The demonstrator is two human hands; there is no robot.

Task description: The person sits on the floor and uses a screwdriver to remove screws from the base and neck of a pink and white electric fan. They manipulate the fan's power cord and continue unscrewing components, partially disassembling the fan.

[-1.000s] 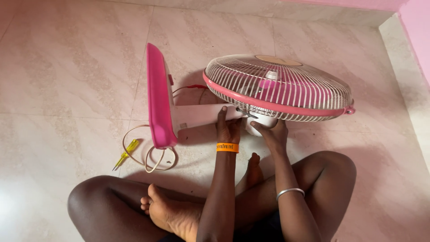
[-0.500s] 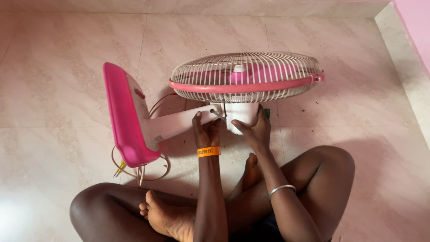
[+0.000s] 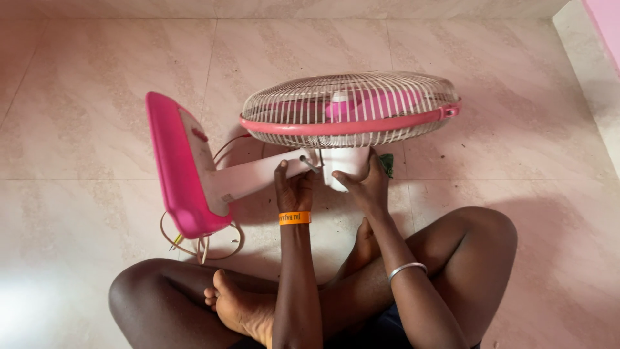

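From the head camera, looking down, a person sits cross-legged on a pale tiled floor (image 3: 97, 97) with a pink and white table fan (image 3: 310, 136) laid on its side in front of the knees. The fan's round wire cage (image 3: 349, 106) faces upward and slightly away, ringed by a pink band, with pink blades showing through the wires. Its white stem (image 3: 255, 178) runs left from the motor housing to the pink base (image 3: 177, 168), which stands on edge, tilted, with its lower end on the floor.

The left hand (image 3: 294, 187), with an orange wristband (image 3: 294, 218) on its wrist, is closed around the stem just beside the joint under the cage. A thin metal pin or screw (image 3: 309, 163) sticks out near its fingertips; whether the fingers pinch it is hard to tell from this angle. The right hand (image 3: 365, 184) is spread against the white motor housing (image 3: 345, 168), fingers curled round its side, thumb up along it; a silver bangle (image 3: 407, 269) sits on that forearm.

A small green object (image 3: 387, 165) lies on the floor just behind the right hand, partly hidden. Beneath the base, a coiled pale cord (image 3: 213, 249) rests on the floor, and a thin red wire (image 3: 227, 145) arcs between base and cage.
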